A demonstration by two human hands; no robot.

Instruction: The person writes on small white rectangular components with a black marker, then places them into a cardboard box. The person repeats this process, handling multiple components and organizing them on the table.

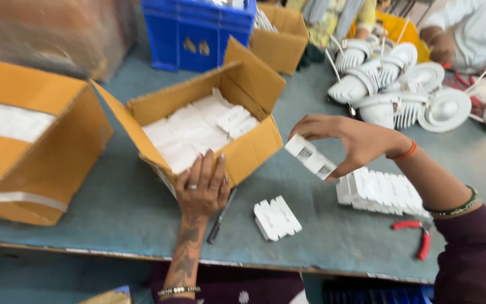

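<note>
Grey-blue table top (113, 208) carries everything, near edge at 6 o'clock. Left hand (202, 186) sits near centre-bottom, palm down, fingers spread and pressed over the near corner of an open cardboard box (254, 146); it steadies the box, not clenched. Black pen (220, 217) lies just at 4 o'clock of that hand, flat on the table. Small stack of white plastic blocks (277, 218) lies further at 3 o'clock of the pen, untouched. Red-handled pliers (417, 236) lie at 4 o'clock of the frame, close to the right sleeve.

Right hand (355, 143) is at 3 o'clock of the box, above the table, thumb and fingertips pinching a white rectangular plastic piece (310, 156) with square openings; piece is tilted, clear of the surface, just beside the box's right wall. Row of white blocks (381, 194) lies on the table under the right wrist, at 5 o'clock of the held piece.

Box interior is filled with white plastic parts (192, 132). Second cardboard box (29, 146) at 9 o'clock, well apart.

Far side: blue crate (198, 31) at 12 o'clock, heap of white finned lamp housings (400, 84) at 2 o'clock, another person's hand (442, 50) beyond it.
</note>
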